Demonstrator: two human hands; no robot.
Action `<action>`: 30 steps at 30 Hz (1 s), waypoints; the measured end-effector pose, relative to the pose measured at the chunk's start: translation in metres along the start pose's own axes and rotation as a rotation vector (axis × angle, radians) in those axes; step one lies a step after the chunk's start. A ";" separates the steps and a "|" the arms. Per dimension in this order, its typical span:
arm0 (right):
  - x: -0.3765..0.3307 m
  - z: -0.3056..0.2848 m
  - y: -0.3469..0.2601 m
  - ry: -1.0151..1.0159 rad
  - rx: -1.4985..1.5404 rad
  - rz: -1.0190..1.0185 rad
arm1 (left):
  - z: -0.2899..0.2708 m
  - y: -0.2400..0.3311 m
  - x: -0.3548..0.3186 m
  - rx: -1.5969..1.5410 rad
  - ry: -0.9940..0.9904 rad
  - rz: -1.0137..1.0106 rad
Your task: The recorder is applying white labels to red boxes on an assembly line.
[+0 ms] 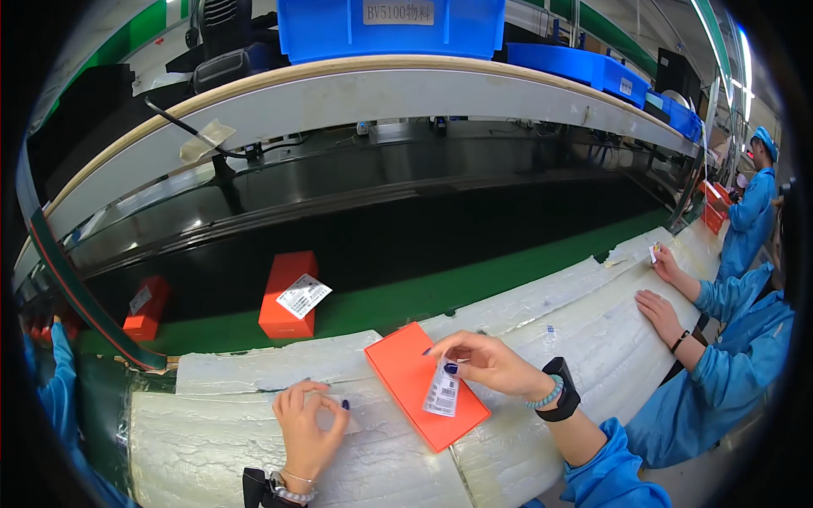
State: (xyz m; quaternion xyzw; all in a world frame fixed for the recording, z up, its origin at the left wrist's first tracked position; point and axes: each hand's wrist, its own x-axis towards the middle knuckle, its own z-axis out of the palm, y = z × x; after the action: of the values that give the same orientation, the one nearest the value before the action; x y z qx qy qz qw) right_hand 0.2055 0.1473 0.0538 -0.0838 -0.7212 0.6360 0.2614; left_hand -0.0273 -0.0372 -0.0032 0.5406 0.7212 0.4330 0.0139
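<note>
An orange-red box [395, 362] lies flat and slanted on the padded bench, in front of me. Over it, my right hand [491, 366] pinches a small white barcode label [443, 392] between thumb and forefinger, and the label hangs down against the box's top. To the left of the box, my left hand [309, 430] is closed in a pinch, thumb and forefinger meeting in a ring. A faint translucent piece shows beside those fingertips; whether they hold it is unclear.
Beyond the bench, a green and black conveyor carries an orange box [284, 296] with a white label sheet [305, 295] and another orange box [147, 309]. Blue bins [389, 42] stand on the shelf above. A co-worker's hands [663, 309] rest at right; another sleeve [61, 381] is at left.
</note>
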 end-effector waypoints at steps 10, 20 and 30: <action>-0.003 0.005 0.000 -0.241 -0.399 0.272 | 0.022 0.019 -0.021 0.182 -0.142 0.656; -0.003 0.007 0.001 -0.247 -0.428 0.256 | 0.023 0.027 -0.024 0.211 -0.277 0.770; -0.002 0.009 0.006 -0.240 -0.470 0.236 | 0.027 0.025 -0.021 0.167 -0.296 0.764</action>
State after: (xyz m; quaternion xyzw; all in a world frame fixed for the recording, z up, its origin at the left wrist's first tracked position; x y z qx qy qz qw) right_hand 0.2014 0.1395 0.0472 -0.1498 -0.8599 0.4826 0.0718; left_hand 0.0134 -0.0366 -0.0133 0.8249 0.4917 0.2646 -0.0884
